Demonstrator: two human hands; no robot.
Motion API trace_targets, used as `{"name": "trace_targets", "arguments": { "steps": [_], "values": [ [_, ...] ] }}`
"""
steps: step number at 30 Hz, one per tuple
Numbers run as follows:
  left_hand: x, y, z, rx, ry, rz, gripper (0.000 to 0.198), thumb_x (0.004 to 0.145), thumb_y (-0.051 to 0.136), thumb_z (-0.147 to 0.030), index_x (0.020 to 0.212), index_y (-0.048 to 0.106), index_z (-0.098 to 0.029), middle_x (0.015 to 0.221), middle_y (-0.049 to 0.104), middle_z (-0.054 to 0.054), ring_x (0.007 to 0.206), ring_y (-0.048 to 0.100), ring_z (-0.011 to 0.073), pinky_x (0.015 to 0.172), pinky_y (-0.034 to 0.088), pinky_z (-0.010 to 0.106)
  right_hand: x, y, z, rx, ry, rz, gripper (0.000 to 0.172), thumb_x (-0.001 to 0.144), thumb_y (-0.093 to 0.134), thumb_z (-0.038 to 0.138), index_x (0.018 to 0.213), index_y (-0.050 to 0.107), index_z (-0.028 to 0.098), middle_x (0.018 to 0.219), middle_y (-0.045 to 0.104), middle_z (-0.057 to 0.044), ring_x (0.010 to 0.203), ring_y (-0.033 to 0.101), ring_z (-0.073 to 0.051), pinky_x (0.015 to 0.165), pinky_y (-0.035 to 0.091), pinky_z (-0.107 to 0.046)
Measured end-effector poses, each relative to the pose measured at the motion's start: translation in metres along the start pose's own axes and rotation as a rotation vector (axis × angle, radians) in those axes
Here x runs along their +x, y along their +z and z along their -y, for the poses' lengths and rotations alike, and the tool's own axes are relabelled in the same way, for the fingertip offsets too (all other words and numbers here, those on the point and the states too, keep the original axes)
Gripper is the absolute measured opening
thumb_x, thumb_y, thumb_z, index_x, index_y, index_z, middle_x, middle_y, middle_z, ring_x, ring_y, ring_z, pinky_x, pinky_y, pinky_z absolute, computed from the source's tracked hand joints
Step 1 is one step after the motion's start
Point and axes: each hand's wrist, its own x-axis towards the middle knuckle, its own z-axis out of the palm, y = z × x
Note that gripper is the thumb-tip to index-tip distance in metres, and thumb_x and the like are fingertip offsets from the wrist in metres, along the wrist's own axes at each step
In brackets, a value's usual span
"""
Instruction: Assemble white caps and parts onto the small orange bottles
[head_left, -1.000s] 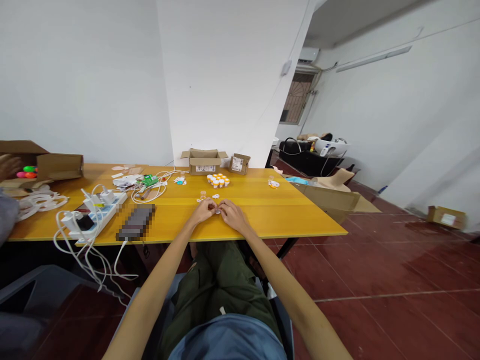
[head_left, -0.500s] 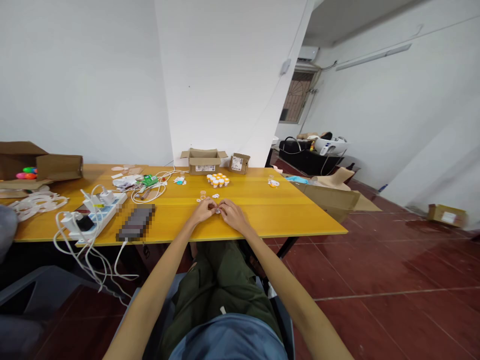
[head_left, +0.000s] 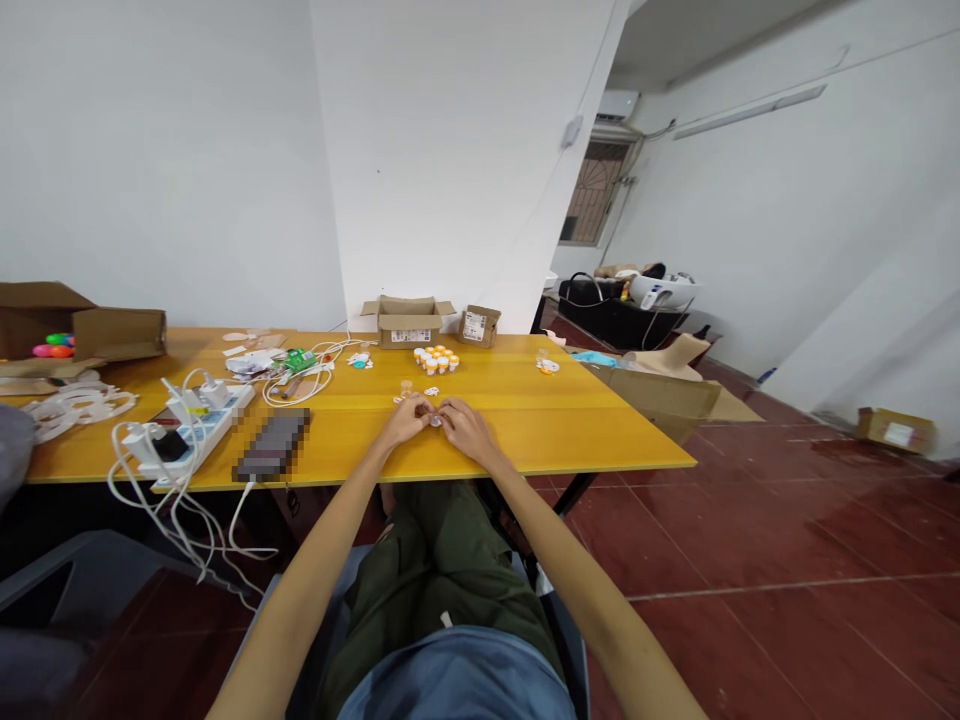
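Note:
My left hand (head_left: pixel 405 420) and my right hand (head_left: pixel 463 428) rest together on the yellow table (head_left: pixel 570 430), fingertips pinched around a small pale object (head_left: pixel 434 421) that is too small to name. Both hands' fingers are curled closed. Just beyond them lie a few small white pieces (head_left: pixel 430 391) and a tiny clear cup (head_left: pixel 406 387). Farther back stands a cluster of small orange-capped containers (head_left: pixel 436 360).
An open cardboard box (head_left: pixel 407 322) and a smaller box (head_left: pixel 478 326) sit at the table's far edge. A white power strip (head_left: pixel 196 428) with chargers and cables, a dark phone-like slab (head_left: pixel 271 444) and tangled white cords (head_left: pixel 307 372) lie left. Boxes (head_left: pixel 120 333) stand far left.
Another person's hand seen at the far left edge a second ago has gone from view. My hands stay together in the same spot with only slight finger movement.

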Motion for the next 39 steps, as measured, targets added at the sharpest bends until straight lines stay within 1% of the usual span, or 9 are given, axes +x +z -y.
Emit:
{"name": "trace_targets", "arguments": {
  "steps": [4, 8, 11, 13, 16, 22, 28, 34, 39],
  "values": [
    [0.001, -0.004, -0.003, -0.044, -0.068, -0.138, 0.011, 0.073, 0.062, -0.010, 0.073, 0.066, -0.020, 0.076, 0.067, 0.000, 0.074, 0.063, 0.0163, 0.076, 0.053, 0.031, 0.000, -0.003, 0.004, -0.067, 0.076, -0.024, 0.024, 0.094, 0.045, 0.013, 0.092, 0.068, 0.022, 0.105, 0.068, -0.008, 0.099, 0.063, -0.021, 0.081, 0.048, -0.029],
    [0.001, -0.007, -0.001, -0.050, -0.165, -0.367, 0.015, 0.074, 0.058, -0.008, 0.074, 0.065, -0.021, 0.077, 0.067, 0.000, 0.075, 0.063, 0.0166, 0.077, 0.053, 0.031, 0.001, -0.006, 0.008, -0.121, 0.161, -0.047, 0.023, 0.095, 0.044, 0.015, 0.092, 0.066, 0.022, 0.103, 0.067, -0.009, 0.099, 0.062, -0.022, 0.082, 0.048, -0.030],
    [0.000, -0.012, 0.002, 0.016, -0.261, -0.515, 0.017, 0.073, 0.056, -0.006, 0.075, 0.063, -0.021, 0.081, 0.068, 0.001, 0.079, 0.064, 0.0184, 0.080, 0.052, 0.032, 0.001, -0.009, 0.009, -0.152, 0.225, -0.030, 0.024, 0.094, 0.043, 0.014, 0.093, 0.066, 0.022, 0.106, 0.067, -0.010, 0.100, 0.062, -0.022, 0.082, 0.048, -0.030],
    [-0.002, -0.014, 0.004, 0.100, -0.317, -0.562, 0.020, 0.072, 0.056, -0.004, 0.077, 0.063, -0.022, 0.087, 0.068, 0.003, 0.087, 0.064, 0.0206, 0.085, 0.051, 0.035, 0.001, -0.010, 0.010, -0.175, 0.270, -0.007, 0.026, 0.094, 0.042, 0.012, 0.094, 0.066, 0.022, 0.107, 0.067, -0.011, 0.101, 0.062, -0.022, 0.080, 0.048, -0.030],
    [-0.004, -0.015, 0.002, 0.251, -0.362, -0.534, 0.022, 0.072, 0.058, -0.005, 0.083, 0.065, -0.023, 0.096, 0.068, 0.006, 0.101, 0.061, 0.0252, 0.094, 0.047, 0.040, 0.002, -0.011, 0.010, -0.202, 0.303, 0.026, 0.028, 0.094, 0.041, 0.011, 0.097, 0.066, 0.023, 0.108, 0.068, -0.010, 0.102, 0.061, -0.023, 0.082, 0.048, -0.031],
    [-0.006, -0.010, -0.012, 0.437, -0.380, -0.343, 0.026, 0.079, 0.057, -0.011, 0.093, 0.071, -0.029, 0.102, 0.065, 0.008, 0.109, 0.055, 0.0308, 0.095, 0.044, 0.045, 0.003, -0.010, 0.010, -0.236, 0.308, 0.095, 0.029, 0.093, 0.041, 0.009, 0.099, 0.067, 0.020, 0.110, 0.067, -0.012, 0.105, 0.060, -0.023, 0.088, 0.046, -0.032],
    [-0.008, -0.009, -0.013, 0.440, -0.320, -0.250, 0.021, 0.077, 0.062, -0.010, 0.083, 0.072, -0.028, 0.106, 0.062, 0.010, 0.110, 0.051, 0.0346, 0.093, 0.041, 0.049, 0.003, -0.007, 0.005, -0.221, 0.258, 0.087, 0.031, 0.092, 0.040, 0.007, 0.099, 0.067, 0.021, 0.108, 0.068, -0.013, 0.104, 0.061, -0.024, 0.088, 0.047, -0.033],
    [-0.007, -0.009, -0.011, 0.409, -0.284, -0.233, 0.014, 0.078, 0.064, -0.014, 0.070, 0.064, -0.025, 0.096, 0.065, 0.010, 0.105, 0.051, 0.0338, 0.089, 0.040, 0.048, 0.003, -0.004, 0.002, -0.210, 0.231, 0.082, 0.032, 0.091, 0.041, 0.007, 0.101, 0.067, 0.021, 0.108, 0.069, -0.013, 0.104, 0.060, -0.025, 0.089, 0.047, -0.035],
    [-0.007, -0.010, -0.014, 0.397, -0.255, -0.219, 0.015, 0.080, 0.064, -0.016, 0.068, 0.061, -0.024, 0.094, 0.066, 0.008, 0.106, 0.052, 0.0327, 0.090, 0.039, 0.046, 0.003, -0.005, 0.005, -0.215, 0.258, 0.079, 0.031, 0.092, 0.041, 0.006, 0.101, 0.067, 0.021, 0.110, 0.068, -0.013, 0.106, 0.060, -0.024, 0.090, 0.047, -0.033]
  ]
}}
